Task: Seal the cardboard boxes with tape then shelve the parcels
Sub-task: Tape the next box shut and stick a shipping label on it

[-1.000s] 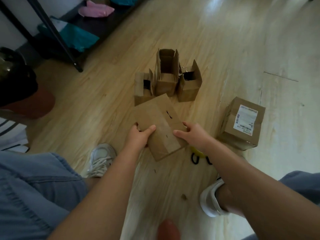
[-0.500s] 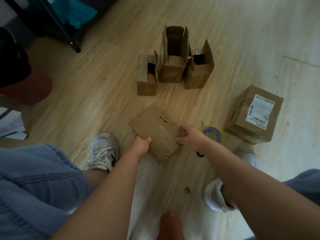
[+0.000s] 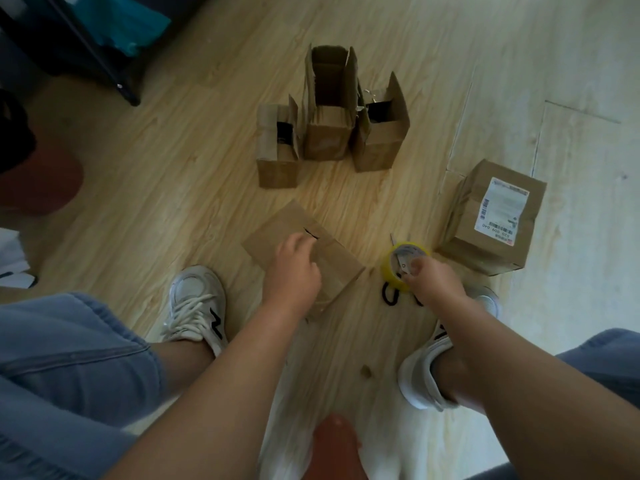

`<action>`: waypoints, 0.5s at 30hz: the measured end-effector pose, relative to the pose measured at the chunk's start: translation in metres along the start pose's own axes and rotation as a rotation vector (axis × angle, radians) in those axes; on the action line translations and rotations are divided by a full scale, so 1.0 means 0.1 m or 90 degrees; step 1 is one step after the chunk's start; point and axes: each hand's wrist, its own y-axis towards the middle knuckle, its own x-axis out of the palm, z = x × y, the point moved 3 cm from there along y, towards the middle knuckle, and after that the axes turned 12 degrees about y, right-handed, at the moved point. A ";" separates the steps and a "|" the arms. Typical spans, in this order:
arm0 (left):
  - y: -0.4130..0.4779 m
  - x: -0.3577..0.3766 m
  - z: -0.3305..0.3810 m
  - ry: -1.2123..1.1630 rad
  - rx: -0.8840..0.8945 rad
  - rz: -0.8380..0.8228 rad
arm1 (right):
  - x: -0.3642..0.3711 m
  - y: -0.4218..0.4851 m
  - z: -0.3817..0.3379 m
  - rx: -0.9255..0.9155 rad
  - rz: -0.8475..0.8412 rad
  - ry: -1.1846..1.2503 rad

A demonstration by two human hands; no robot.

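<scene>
A closed cardboard box [image 3: 273,233] lies on the wooden floor between my feet. My left hand [image 3: 294,271] rests on top of it, fingers bent over its flaps. To its right, my right hand [image 3: 433,277] pinches the rim of a yellow tape roll [image 3: 403,258], which sits over black-handled scissors [image 3: 389,294]. Three open boxes stand in a row farther away: a short one [image 3: 277,147], a tall one [image 3: 327,105] and a third [image 3: 381,133]. A box with a white shipping label [image 3: 491,220] sits at the right.
A dark shelf frame [image 3: 104,60] with teal packages [image 3: 131,26] stands at the top left. My white sneakers [image 3: 194,306] flank the box. A dark and reddish object [image 3: 38,174] lies at the left edge.
My right hand left the closed box and moved right onto the tape roll. My left hand shifted from the box's edge onto its top. The camera tilted down.
</scene>
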 end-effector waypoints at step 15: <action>-0.03 0.11 0.12 -0.016 0.044 -0.075 | 0.12 0.13 -0.02 0.015 -0.028 -0.183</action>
